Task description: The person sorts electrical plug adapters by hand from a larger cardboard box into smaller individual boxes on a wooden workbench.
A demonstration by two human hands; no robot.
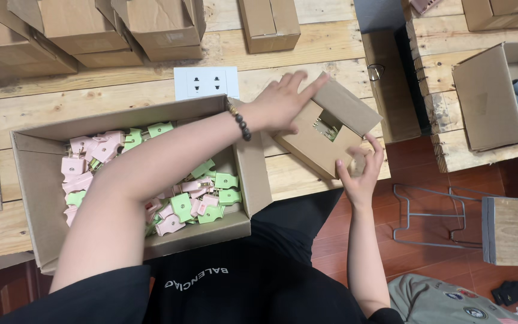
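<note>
A small brown cardboard box (316,147) lies tilted on the wooden table's front edge, its top flap (350,105) lifted. Inside, a bit of green and metal shows. My left hand (280,102) reaches across and rests on the flap and the box's upper left side. My right hand (360,174) holds the box's lower right corner from below. A bead bracelet (239,120) sits on my left wrist. To the left stands a large open carton (244,162) filled with several pink and green plastic plugs (181,201).
A white double wall socket plate (205,82) lies behind the carton. Several closed cardboard boxes (91,30) are stacked at the back. At right, an open box (487,96) holds grey-blue parts. A wire stand (433,219) and wooden stool (517,231) stand on the red floor.
</note>
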